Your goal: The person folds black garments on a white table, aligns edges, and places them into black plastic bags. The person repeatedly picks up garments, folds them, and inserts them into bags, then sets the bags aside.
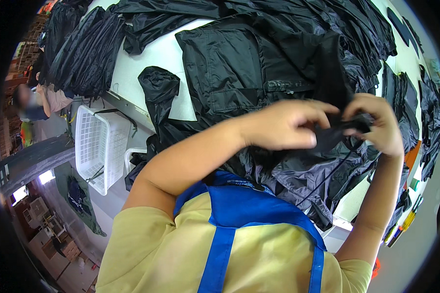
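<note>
A black jacket (232, 68) of thin, shiny fabric lies spread on the white table before me. Its near right part is lifted between my hands. My right hand (379, 124) pinches a bunched black edge of it, and a thin dark cord (325, 178) runs down from there toward my apron. On the other side, my left hand (291, 124) has its thumb and fingers bent around the same raised fabric; the fingertips are a little blurred. A grey, crumpled lining (303, 178) shows below the hands. One black sleeve (159, 88) reaches out to the left.
More black garments (90, 53) are heaped along the table's far side and hang over its left end. A white plastic basket (90, 146) stands left of the table (139, 58). Another person (36, 102) is farther off at the left. Dark garments (430, 122) lie at the right.
</note>
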{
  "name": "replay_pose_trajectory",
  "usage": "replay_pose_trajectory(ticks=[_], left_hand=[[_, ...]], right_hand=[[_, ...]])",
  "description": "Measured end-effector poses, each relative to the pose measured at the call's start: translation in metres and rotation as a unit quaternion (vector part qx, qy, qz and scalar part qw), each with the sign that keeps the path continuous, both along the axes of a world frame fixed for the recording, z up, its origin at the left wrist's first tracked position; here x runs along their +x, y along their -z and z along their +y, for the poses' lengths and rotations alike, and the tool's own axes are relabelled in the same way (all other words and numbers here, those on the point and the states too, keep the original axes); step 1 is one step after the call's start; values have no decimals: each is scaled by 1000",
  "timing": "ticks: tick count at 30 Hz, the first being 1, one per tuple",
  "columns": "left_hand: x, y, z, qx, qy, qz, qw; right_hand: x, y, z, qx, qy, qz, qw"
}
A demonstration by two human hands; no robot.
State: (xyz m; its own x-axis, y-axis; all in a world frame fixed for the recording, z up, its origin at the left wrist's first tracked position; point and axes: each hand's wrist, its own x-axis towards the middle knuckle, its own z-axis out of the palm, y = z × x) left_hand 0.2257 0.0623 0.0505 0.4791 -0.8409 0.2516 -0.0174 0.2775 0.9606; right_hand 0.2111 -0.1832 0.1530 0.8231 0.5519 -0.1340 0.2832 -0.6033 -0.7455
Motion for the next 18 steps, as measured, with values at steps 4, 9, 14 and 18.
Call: replay_pose_trajectory(ticks=[4,9,14,18], left_hand=[[51,68,12,325,-277,110,898],[42,94,-11,397,-300,262,827],[45,102,-14,318,-248,345,848],[41,45,-5,87,-230,324,914]], right_hand=[[-32,-2,-112,181,344,6,921],[-55,-4,-220,386,516,-80,760],[-55,-8,-221,401,423,-120,804],[-68,-34,-247,406,445,-72,795]])
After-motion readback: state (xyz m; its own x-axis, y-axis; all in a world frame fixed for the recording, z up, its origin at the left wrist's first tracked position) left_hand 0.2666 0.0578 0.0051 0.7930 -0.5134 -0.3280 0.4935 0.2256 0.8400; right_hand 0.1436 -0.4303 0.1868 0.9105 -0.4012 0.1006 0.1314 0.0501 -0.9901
